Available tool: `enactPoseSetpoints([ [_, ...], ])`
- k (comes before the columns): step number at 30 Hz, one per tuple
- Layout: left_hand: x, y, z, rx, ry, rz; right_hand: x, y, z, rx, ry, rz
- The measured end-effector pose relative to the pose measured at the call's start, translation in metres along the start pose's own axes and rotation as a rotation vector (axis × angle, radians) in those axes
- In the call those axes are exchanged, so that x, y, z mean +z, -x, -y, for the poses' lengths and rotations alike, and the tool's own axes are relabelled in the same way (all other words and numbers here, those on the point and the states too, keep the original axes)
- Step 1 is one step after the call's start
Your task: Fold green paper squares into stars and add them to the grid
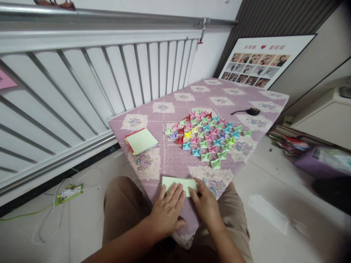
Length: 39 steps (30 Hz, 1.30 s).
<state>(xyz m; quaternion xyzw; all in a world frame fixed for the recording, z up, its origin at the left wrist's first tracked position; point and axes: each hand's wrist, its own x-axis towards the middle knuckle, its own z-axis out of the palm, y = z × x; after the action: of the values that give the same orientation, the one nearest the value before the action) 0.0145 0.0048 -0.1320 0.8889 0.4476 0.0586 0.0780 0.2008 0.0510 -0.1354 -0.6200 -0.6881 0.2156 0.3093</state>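
A pale green sheet of paper (175, 180), folded into a rectangle, lies at the near corner of the table. Flat on its left part rests my left hand (168, 210), fingers stretched out and pressing down. At the paper's right end is my right hand (205, 201), its thumb on top and its fingers at the far right edge, gripping it. Left of them sits a stack of square coloured paper (142, 141), a pale green sheet uppermost. Beyond my hands stand many small folded paper pieces (203, 145) in green, pink, blue, red and yellow, set out in rows.
A floral purple cloth (175, 153) covers the table. A black object with a cord (252, 111) lies at its right. Behind runs a white radiator (131, 73); a photo board (255, 65) leans at the back right. A power strip (69, 194) is on the floor at left.
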Motion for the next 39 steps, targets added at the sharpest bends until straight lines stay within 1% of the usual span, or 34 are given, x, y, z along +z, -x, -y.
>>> enactPoseSetpoints([
  [5, 0.000, 0.000, 0.005, -0.038, 0.030, 0.043, 0.001, -0.004, 0.004, 0.034, 0.086, -0.028],
  [9, -0.001, 0.001, 0.006, -0.063, 0.060, 0.080, 0.000, -0.006, 0.008, 0.046, 0.130, -0.012],
  [14, -0.006, -0.001, 0.007, -0.082, 0.117, 0.163, 0.002, -0.007, 0.008, 0.019, 0.187, -0.026],
  [17, -0.009, -0.002, 0.009, -0.092, 0.131, 0.191, 0.003, -0.008, 0.008, 0.014, 0.208, -0.032],
  [31, -0.008, -0.003, 0.009, -0.123, 0.194, 0.206, 0.002, -0.011, 0.016, 0.080, 0.229, -0.014],
  [39, -0.006, -0.003, 0.008, -0.137, 0.171, 0.202, 0.003, -0.012, 0.016, 0.098, 0.234, -0.009],
])
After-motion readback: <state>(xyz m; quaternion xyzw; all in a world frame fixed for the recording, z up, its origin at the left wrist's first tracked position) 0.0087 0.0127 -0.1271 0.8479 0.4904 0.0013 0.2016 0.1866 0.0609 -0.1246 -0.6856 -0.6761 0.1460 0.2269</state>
